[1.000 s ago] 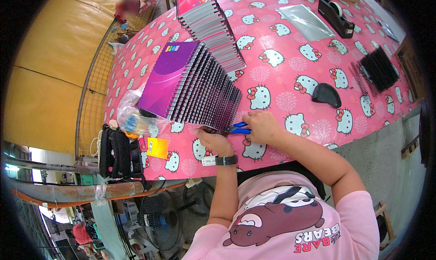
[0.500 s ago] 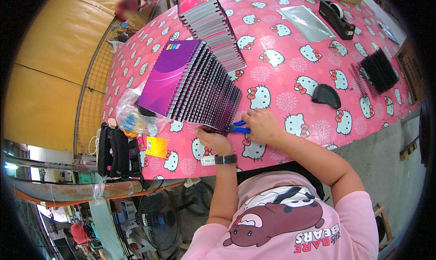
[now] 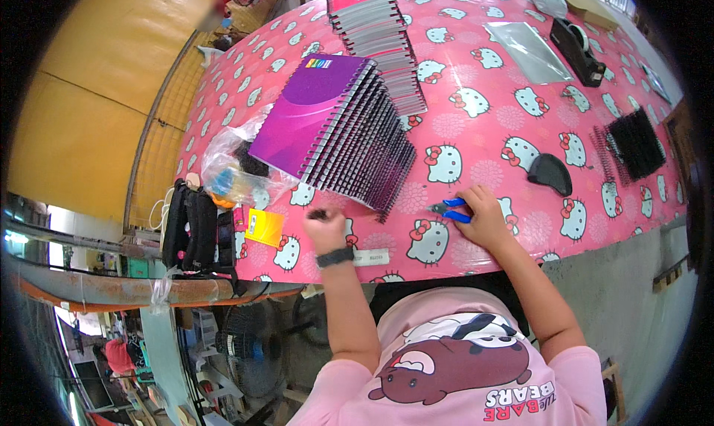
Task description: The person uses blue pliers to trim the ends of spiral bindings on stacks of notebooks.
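Note:
A tall, leaning stack of purple spiral notebooks (image 3: pixel 297 121) with dark coil bindings stands on the pink table, left of centre. In front of it my left hand (image 3: pixel 325 231) is closed in a fist, and a small dark clump (image 3: pixel 318 215) shows at its fingers; what it is made of cannot be made out. My right hand (image 3: pixel 481 216) holds blue-handled cutting pliers (image 3: pixel 450 210), their jaws pointing left, apart from the stack. Between the hands and my body lies a small white strip (image 3: pixel 371 258) beside my left wrist.
Behind stands a stack of red-covered spiral notebooks (image 3: pixel 372 35). A clear plastic bag (image 3: pixel 230 169), a yellow packet (image 3: pixel 264 228) and a black bag (image 3: pixel 195 225) sit left. Rightward are a black curved piece (image 3: pixel 550 174), black coils (image 3: pixel 636 145), a tape dispenser (image 3: pixel 578 50) and clear sleeves (image 3: pixel 528 52).
The pliers in my right hand have moved right, away from the stack's lower corner. My left hand has drawn left from that corner and closed, with a dark clump showing.

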`<state>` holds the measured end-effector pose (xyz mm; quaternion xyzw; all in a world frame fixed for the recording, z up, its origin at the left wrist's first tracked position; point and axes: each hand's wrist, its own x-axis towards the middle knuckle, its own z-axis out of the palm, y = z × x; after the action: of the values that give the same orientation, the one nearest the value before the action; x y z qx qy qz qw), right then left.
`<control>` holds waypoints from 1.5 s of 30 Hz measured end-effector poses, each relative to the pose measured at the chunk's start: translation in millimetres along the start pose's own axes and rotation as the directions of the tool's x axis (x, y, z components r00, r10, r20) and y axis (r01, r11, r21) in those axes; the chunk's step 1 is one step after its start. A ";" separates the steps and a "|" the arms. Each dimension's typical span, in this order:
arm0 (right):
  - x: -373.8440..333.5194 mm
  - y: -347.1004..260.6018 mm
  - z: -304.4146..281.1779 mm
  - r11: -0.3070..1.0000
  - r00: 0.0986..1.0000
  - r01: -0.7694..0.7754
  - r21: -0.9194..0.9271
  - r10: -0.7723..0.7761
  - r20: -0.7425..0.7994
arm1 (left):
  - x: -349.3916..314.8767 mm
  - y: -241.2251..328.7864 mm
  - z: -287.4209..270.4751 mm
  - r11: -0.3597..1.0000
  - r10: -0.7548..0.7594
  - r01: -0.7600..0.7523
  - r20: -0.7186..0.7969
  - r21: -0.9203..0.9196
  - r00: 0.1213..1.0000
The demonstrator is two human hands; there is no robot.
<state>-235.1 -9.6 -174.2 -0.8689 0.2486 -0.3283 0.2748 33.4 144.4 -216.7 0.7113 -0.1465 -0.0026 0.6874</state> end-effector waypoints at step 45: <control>35.9 -39.0 30.9 0.956 0.921 0.085 -0.281 0.032 0.388 | -40.5 87.4 10.7 0.614 -0.099 -0.540 0.735 0.576 0.671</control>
<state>-179.7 6.4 -153.2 -0.9508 0.2230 -0.1129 0.1829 -25.5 141.5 -139.8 0.8448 -0.4793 -0.1193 0.2059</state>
